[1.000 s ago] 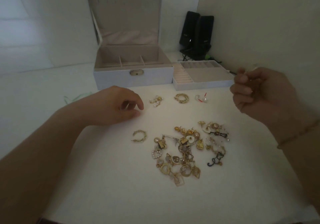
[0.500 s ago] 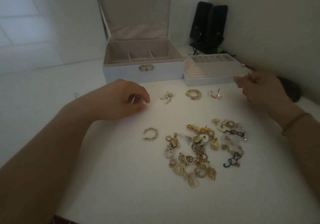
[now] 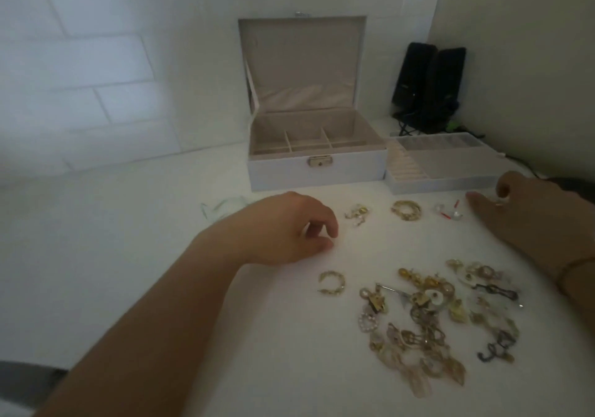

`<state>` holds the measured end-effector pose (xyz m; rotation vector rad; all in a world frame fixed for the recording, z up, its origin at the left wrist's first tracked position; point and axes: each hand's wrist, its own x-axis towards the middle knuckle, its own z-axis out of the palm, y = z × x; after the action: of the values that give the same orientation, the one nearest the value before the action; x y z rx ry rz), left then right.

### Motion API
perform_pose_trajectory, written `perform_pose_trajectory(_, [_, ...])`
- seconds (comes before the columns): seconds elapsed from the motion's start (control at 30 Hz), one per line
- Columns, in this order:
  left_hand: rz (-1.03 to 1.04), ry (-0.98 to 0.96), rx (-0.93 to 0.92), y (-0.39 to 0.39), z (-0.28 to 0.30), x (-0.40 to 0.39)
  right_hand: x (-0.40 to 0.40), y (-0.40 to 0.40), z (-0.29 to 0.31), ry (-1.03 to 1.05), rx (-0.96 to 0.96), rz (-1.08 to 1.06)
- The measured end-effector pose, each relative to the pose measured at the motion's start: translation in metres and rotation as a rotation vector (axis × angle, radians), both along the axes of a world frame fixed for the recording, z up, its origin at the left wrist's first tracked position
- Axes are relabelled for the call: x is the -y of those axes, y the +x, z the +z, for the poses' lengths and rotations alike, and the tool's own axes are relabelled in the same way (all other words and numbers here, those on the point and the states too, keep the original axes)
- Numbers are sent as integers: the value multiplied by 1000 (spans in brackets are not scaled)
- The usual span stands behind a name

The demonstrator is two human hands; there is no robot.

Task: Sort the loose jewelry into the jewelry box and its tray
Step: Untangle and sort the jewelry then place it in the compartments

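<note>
The right hand (image 3: 528,213), at the right edge of the frame just in front of the tray (image 3: 441,182), seems to pinch a very small piece between thumb and finger, but the piece is too small and blurred to name, so I cannot tell for sure that it grips anything. The left hand (image 3: 286,228) rests on the white table (image 3: 128,255) with fingers loosely curled and holds nothing. To do this step well, I think the small piece should go low over one tray compartment before release (dropping from high may make it bounce out). The open jewelry box (image 3: 317,170) stands in the upper middle, and the main pile of jewelry (image 3: 434,317) lies at lower right, so tangled that single pieces are hard to separate by eye. The right forearm is cut off by the frame.
</note>
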<state>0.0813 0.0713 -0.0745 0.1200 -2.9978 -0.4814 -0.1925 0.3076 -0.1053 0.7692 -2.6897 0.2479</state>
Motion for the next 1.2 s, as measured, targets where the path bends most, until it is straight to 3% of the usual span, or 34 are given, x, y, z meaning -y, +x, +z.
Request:
perform_pose_trajectory(0.1, [1,18,-7,7,10,4,-1,-6,-3,-5,28,31])
perform_pose_trajectory(0.27, [282,38,-277,25,24,33,-1,-11,-8,-28,-16,82])
perform_pose_trajectory(0.5, [48,224,55,22,25,9,-2,3,-3,-121,-2,54])
perform_pose_trajectory(0.67, [-40,146,205,10,17,-15,-5,12,8,-258,-65,103])
perform_pose_trajectory(0.8, [-60,128,226,10,14,-15,-9,14,12,-290,-58,172])
perform_pose_trajectory(0.93, [80,83,179,17,17,1,-13,15,18,-332,-34,191])
perform_pose_trajectory(1.2, [185,100,210,24,21,16,-25,32,34,-558,23,361])
